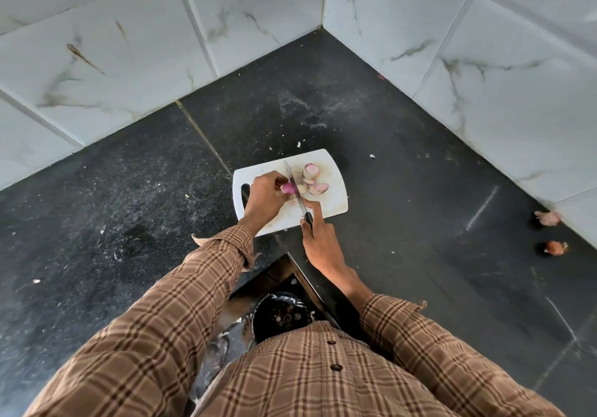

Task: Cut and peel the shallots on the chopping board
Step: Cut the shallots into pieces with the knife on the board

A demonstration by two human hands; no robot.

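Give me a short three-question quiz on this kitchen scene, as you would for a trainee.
1. True or false: the left hand pins a pink shallot on the white chopping board.
2. Which hand has the knife in its grip? A) left B) right C) neither
3. Fill in: cut shallot pieces lie to the ____ of the blade.

Key: 1 true. 2 B, the right hand on the dark handle. 3 right.

Dark stone counter [129, 197], white chopping board [332, 203], two shallot scraps [549, 218] right, scattered peel bits
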